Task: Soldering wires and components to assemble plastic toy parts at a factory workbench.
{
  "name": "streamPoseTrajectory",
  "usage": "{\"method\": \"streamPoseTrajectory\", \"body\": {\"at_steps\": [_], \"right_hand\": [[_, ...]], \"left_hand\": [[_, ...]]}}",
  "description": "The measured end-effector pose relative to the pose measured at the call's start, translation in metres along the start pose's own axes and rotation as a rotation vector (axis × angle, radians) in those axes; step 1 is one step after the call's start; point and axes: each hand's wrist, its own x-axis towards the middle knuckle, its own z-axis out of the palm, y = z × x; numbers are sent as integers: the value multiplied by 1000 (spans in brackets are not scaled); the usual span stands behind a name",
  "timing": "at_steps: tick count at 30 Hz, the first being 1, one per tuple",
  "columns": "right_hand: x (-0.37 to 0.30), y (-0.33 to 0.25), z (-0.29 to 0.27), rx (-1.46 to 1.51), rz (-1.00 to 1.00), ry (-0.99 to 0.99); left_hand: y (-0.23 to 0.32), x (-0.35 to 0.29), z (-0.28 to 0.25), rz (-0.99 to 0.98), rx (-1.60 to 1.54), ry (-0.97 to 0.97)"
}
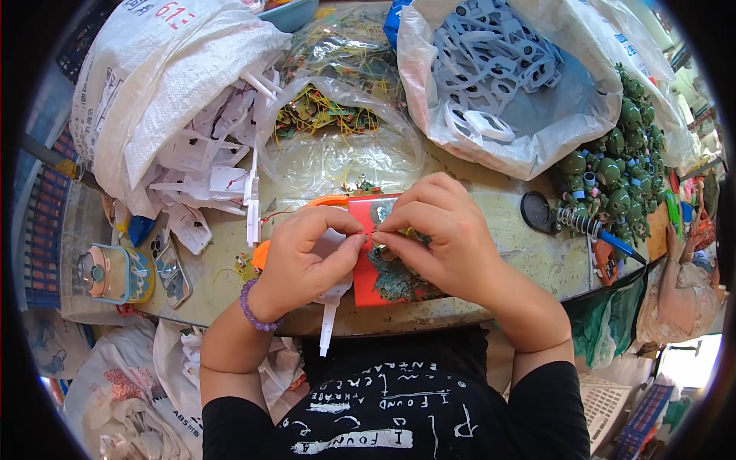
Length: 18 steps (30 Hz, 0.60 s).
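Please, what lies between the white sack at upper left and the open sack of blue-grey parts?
In the head view, clear plastic bagging holding yellow wires, with part of a blue basin behind.

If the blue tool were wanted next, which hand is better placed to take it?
Probably the right hand: the blue tool rests in a coil on that side. The left hand is farther, over the white part. Both hands look busy together, so the right would need freeing first.

1 red mat [363, 287], 1 phone [172, 277], 1 lidded cup [113, 272], 1 beaded bracelet [244, 307], 1 soldering iron [619, 245].
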Motion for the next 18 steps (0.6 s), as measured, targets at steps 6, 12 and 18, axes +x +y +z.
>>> {"method": "streamPoseTrajectory", "body": {"at_steps": [6,12,18], "right_hand": [[0,2,-8,-49,-3,23],[-6,0,-25,-112,-12,-113],[-8,-21,1,-245,83,-169]], "left_hand": [[-2,7,-5,164,172,-40],[1,6,-4,154,192,-36],[0,5,-3,109,151,20]]}}
